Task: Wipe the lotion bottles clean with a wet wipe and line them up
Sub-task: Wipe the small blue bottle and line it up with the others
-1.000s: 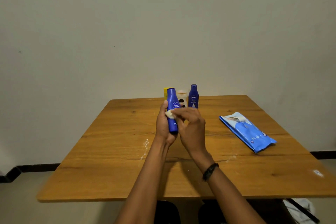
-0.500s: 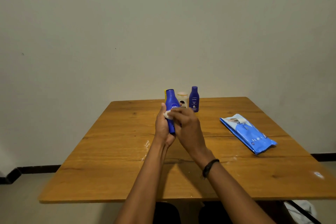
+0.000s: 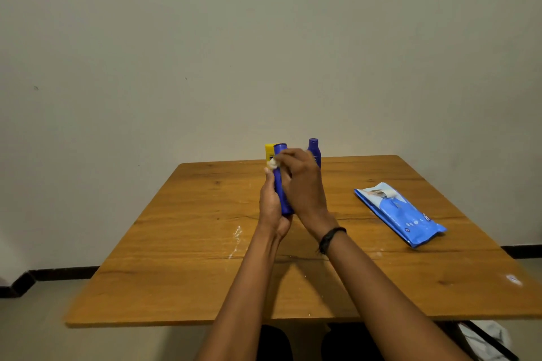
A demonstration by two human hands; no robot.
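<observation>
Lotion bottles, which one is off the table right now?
The blue bottle gripped in the left hand, with the right hand rubbing a wipe on it. The yellow bottle and second blue bottle stand on the table behind.

hidden | yellow plastic bottle (image 3: 269,151) mostly behind tall blue lotion bottle (image 3: 282,184) | small dark-blue bottle (image 3: 313,148) partly behind blurred right hand (image 3: 302,181)

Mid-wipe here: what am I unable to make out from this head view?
Head view only.
Label of the held blue bottle: covered by the right hand and left hand.
Most of the wet wipe: bunched under the right hand.
Most of the yellow bottle: behind the held blue bottle.
Lower half of the rear blue bottle: behind the right hand.
Print on the wipe pack: too small.
</observation>
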